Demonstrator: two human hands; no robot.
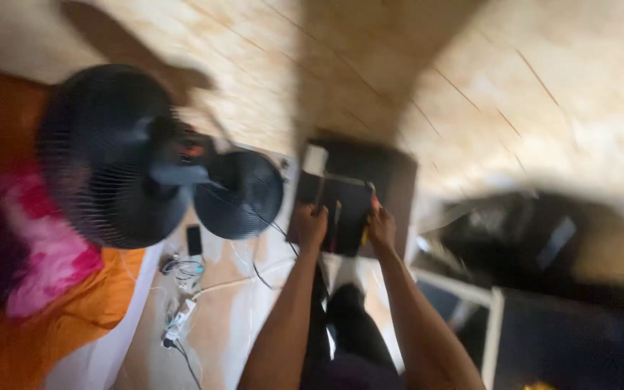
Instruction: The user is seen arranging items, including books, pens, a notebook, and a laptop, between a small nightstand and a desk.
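The whole view is blurred by motion. Both my arms reach down to a dark flat panel-like object [341, 206] held above the floor. My left hand [310, 222] grips its lower left edge. My right hand [381, 225] grips its lower right edge, with something small and yellow beside the fingers. A darker rectangular board [395, 180] lies on the floor under and behind the held object. My legs in dark trousers show below the hands.
A black standing fan [110, 155] with round base [240, 195] stands at left. A white power strip [180, 321] and cables lie on the tiled floor [514, 72]. Orange bedding [52, 325] with pink cloth at far left. Dark clutter [543, 238] and a white frame at right.
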